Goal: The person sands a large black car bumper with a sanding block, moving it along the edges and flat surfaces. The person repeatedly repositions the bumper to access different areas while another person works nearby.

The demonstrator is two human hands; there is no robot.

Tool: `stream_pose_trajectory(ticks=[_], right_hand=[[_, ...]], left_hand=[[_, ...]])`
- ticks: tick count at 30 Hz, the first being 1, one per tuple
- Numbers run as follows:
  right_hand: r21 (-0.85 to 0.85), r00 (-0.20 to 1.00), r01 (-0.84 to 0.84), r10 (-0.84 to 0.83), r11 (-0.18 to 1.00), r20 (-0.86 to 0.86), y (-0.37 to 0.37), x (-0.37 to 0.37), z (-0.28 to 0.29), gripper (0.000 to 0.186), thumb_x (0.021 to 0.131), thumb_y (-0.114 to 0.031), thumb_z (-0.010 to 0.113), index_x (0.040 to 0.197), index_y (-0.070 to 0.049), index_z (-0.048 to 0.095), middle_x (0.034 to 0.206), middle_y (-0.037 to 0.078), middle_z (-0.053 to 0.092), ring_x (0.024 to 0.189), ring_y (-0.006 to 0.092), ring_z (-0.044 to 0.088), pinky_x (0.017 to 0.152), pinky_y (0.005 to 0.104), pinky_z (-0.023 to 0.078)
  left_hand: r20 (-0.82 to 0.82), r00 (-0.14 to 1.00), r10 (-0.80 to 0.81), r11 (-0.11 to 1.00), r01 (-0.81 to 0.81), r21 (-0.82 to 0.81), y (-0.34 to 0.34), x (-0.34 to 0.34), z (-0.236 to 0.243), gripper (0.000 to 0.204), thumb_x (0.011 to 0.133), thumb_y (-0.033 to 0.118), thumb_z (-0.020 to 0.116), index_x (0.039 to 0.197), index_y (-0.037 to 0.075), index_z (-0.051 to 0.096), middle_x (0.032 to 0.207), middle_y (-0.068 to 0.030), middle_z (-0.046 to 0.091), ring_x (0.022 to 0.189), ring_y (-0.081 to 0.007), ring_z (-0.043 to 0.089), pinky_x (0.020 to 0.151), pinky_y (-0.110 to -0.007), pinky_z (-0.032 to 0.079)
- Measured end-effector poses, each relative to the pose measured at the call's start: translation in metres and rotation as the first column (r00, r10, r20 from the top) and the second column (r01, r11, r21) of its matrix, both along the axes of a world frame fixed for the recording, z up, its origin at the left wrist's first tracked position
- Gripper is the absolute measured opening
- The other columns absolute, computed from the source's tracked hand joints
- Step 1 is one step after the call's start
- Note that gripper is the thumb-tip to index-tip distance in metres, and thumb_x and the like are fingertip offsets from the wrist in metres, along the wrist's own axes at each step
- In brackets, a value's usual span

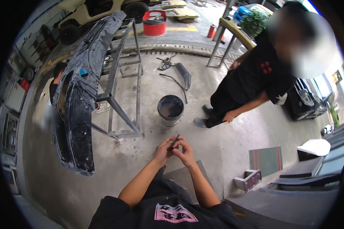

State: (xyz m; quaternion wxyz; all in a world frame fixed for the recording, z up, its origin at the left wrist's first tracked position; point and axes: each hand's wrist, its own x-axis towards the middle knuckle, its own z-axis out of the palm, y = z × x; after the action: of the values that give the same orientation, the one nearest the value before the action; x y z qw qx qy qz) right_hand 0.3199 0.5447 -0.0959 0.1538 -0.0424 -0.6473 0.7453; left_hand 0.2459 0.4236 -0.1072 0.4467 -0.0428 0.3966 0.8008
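Note:
In front of my body, both hands meet around a thin, dark, flat piece (176,141) whose kind I cannot make out. My left hand (163,151) is closed on it from one side. The fingers of my right hand (184,151) are bent and pinch it from the other side. Just beyond my hands, on the concrete floor, stands a black bucket (169,122) with murky brownish liquid in it. To the left, a long dark vehicle panel (78,87), smeared with grey, rests on a metal frame stand (112,82).
A person in black (240,84) stands at right, close to the bucket; another is partly hidden behind the panel. Black hoses and a dark canister (183,75) lie on the floor. A red tub (154,27) stands farther back. A green mat (265,160) lies at right.

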Motion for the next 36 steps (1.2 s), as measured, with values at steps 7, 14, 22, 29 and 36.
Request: stream_pose_trajectory(ticks=[7,14,22,29,36], right_hand=[[0.118,0.971,0.085,-0.109,0.989,0.213,0.082,-0.145,-0.059,0.022,0.089,-0.001,0.067,0.11,-0.003,0.071,0.102,0.0,0.054,0.082,0.008,0.054,0.074,0.0218,0.046],[0.261,0.866,0.029,-0.154,0.965,0.475,0.178,-0.282,-0.195,0.033,0.08,0.01,0.057,0.106,-0.003,0.072,0.094,0.002,0.063,0.082,0.0099,0.056,0.077,0.025,0.048],[0.489,0.732,-0.234,-0.179,0.84,0.657,0.22,-0.39,-0.454,0.039,0.077,-0.007,0.06,0.115,-0.006,0.072,0.114,0.018,0.065,0.11,0.0353,0.063,0.099,0.0376,0.048],[0.44,0.439,-0.659,-0.163,0.61,0.883,0.245,-0.453,-0.724,0.047,0.083,-0.034,0.069,0.119,-0.004,0.069,0.126,0.019,0.063,0.122,0.036,0.059,0.103,0.0417,0.048],[0.649,0.581,-0.685,-0.289,0.331,0.761,0.214,-0.468,-0.85,0.03,0.084,-0.019,0.064,0.11,-0.004,0.071,0.117,0.015,0.069,0.11,0.0319,0.065,0.094,0.0398,0.052]], left_hand=[[0.112,0.987,0.114,0.991,-0.105,-0.079,0.058,-0.127,-0.099,0.028,0.105,0.031,0.044,0.117,0.012,0.06,0.091,-0.0024,0.069,0.077,-0.013,0.065,0.075,-0.03,0.053],[0.202,0.93,0.306,0.923,-0.237,-0.303,0.079,-0.234,-0.205,0.028,0.102,0.03,0.05,0.116,0.012,0.065,0.089,-0.0041,0.069,0.077,-0.0122,0.063,0.076,-0.028,0.05],[0.086,0.854,0.513,0.741,-0.39,-0.546,0.047,-0.273,-0.343,0.026,0.101,0.026,0.054,0.115,0.008,0.066,0.086,-0.0034,0.068,0.077,-0.012,0.063,0.074,-0.027,0.051],[-0.168,0.75,0.639,0.489,-0.566,-0.664,0.026,-0.291,-0.486,0.025,0.102,0.022,0.053,0.117,0.005,0.064,0.09,-0.0076,0.068,0.082,-0.0147,0.064,0.077,-0.029,0.052],[-0.171,0.776,0.607,0.415,-0.494,-0.764,-0.008,-0.256,-0.523,0.024,0.103,0.023,0.054,0.118,0.008,0.065,0.095,-0.0046,0.069,0.087,-0.0126,0.065,0.081,-0.027,0.051]])
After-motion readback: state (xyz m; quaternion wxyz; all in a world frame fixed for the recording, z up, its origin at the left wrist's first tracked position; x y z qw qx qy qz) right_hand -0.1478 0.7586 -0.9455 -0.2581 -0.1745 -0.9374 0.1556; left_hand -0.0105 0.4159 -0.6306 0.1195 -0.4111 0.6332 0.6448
